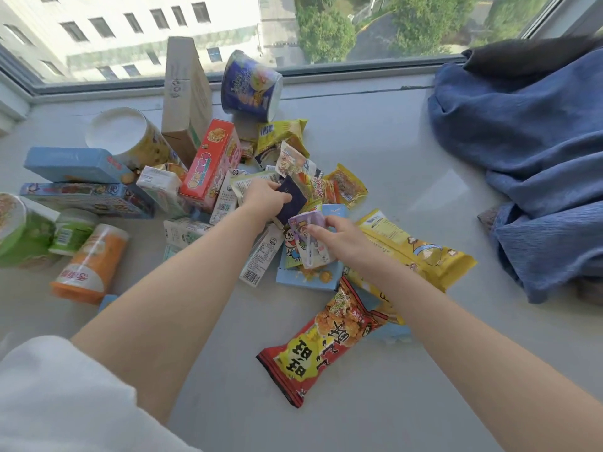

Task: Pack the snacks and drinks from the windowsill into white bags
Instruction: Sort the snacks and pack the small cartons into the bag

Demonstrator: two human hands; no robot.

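A heap of snacks and drinks covers the grey windowsill [375, 132]. My left hand [264, 199] grips a dark navy packet [292, 203] in the middle of the heap. Just to its right, my right hand [339, 236] pinches a small purple drink carton [310, 243] lying on a light blue packet [306, 278]. A long yellow snack bag [411, 249] lies under my right wrist, and a red snack bag [326, 347] lies nearest to me. No white bag is in view.
Left of the heap lie blue boxes [71, 164], a red box [212, 164], a green cup [19, 233], a green bottle [70, 233] and an orange tub [91, 265]. A brown carton [186, 93] and a blue noodle cup [251, 86] stand by the window. Blue cloth [528, 164] fills the right.
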